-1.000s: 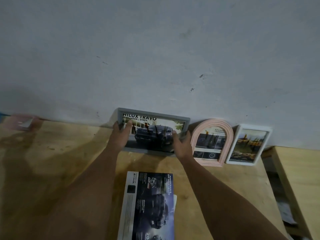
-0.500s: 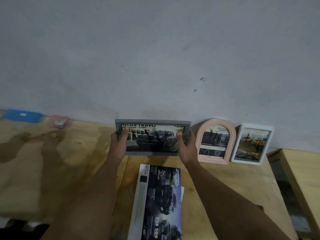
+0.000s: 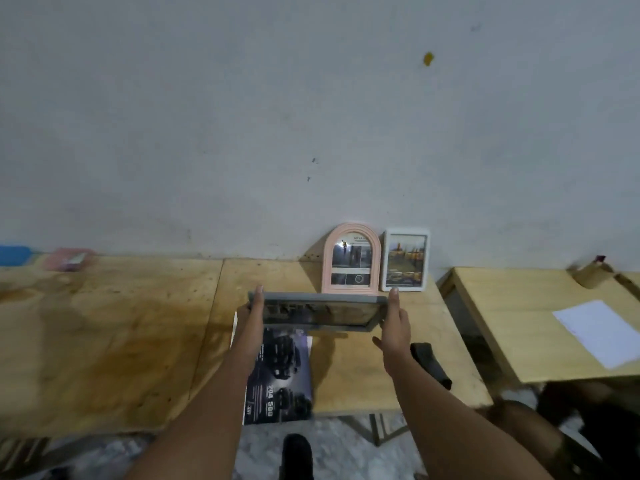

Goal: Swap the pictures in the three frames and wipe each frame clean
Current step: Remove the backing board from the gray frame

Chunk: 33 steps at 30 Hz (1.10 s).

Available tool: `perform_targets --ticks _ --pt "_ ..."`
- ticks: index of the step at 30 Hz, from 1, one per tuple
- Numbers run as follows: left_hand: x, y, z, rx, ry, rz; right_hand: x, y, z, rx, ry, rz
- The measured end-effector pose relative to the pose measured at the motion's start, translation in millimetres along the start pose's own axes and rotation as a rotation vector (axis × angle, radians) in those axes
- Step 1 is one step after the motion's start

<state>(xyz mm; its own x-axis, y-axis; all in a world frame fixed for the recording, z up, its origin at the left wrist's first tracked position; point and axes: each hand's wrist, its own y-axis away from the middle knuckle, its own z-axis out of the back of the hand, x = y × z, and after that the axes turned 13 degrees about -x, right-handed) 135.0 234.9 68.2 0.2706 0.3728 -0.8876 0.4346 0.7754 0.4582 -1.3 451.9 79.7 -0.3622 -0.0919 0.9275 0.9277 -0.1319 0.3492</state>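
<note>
My hands hold a grey landscape frame (image 3: 317,315) with a car picture between them. It is lifted off the wooden table (image 3: 363,375) and tipped back almost flat. My left hand (image 3: 250,315) grips its left end, one finger lying over the front. My right hand (image 3: 393,329) presses flat against its right end with straight fingers and the thumb spread. A pink arched frame (image 3: 351,258) and a white upright frame (image 3: 406,259) lean on the wall just behind. A dark car brochure (image 3: 282,375) lies on the table under the grey frame.
A black object (image 3: 429,363) lies on the table beside my right forearm. Across a gap to the right, a second table (image 3: 502,327) carries a white sheet (image 3: 595,332). Blue (image 3: 14,254) and pink (image 3: 69,259) items sit far left by the wall.
The grey frame has come away from the wall toward me, lifted and tipped from upright to nearly flat. My right fingers have straightened along its end.
</note>
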Motion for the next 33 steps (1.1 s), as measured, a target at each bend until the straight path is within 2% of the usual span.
perform_targets --ticks 5,11,16,20,24,26,29,33 --pt "22.2 21.7 -16.5 0.094 -0.056 0.088 -11.1 -8.6 52.2 -0.089 -0.013 -0.065" --pt "44.8 22.5 -43.4 0.066 -0.091 0.158 -35.8 -36.0 84.8 -0.129 -0.079 -0.224" --pt "66.1 14.5 -63.6 0.026 -0.098 0.191 -63.9 -71.6 101.8 -0.054 -0.233 -0.382" --pt "83.3 2.9 -77.5 -0.017 -0.152 0.214 -73.9 -96.5 105.3 0.05 -0.239 -0.453" --pt "90.9 -1.8 -89.5 -0.108 -0.283 0.173 -86.0 -127.6 111.7 0.126 -0.13 -0.525" --pt "93.2 -4.3 -98.4 -0.134 -0.353 0.149 -91.3 -138.0 113.0 0.184 0.001 -0.526" --pt "99.3 -10.1 -113.7 -0.141 -0.465 0.149 -97.5 -152.6 112.2 0.256 0.246 -0.434" --pt "110.0 -13.9 -133.8 -0.202 -0.614 0.149 -102.4 -171.3 112.7 0.324 0.397 -0.334"
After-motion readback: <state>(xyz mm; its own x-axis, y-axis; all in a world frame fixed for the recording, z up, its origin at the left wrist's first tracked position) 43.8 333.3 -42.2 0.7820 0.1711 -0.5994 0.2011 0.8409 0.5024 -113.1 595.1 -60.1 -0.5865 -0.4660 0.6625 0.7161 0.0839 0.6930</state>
